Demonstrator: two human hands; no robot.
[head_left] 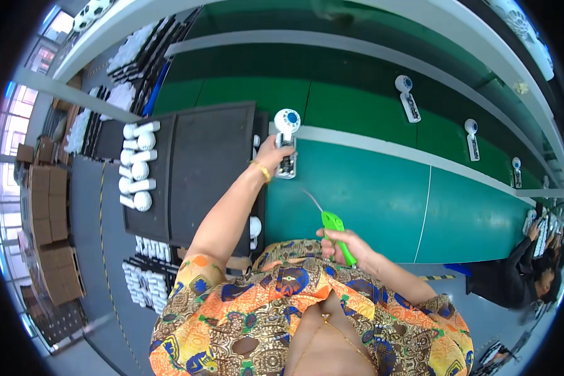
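the left fingers (286,151) hold the white device (286,130), its round head (287,119) already on beyond them, its handle (286,175) seemingly not yet covered, inner parts (287,164) showing, while the right fingers (339,235) clasp a green tool (333,221), tip (306,192) clear of it.

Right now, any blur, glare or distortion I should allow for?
Head view: the pale strip bends with the fisheye; windows at left look washed out; the teal mat carries soft glare; the thin shaft of the green tool looks smeared, its tip indistinct.

A factory — long green workbench (370,194), stacked cartons (49,195).
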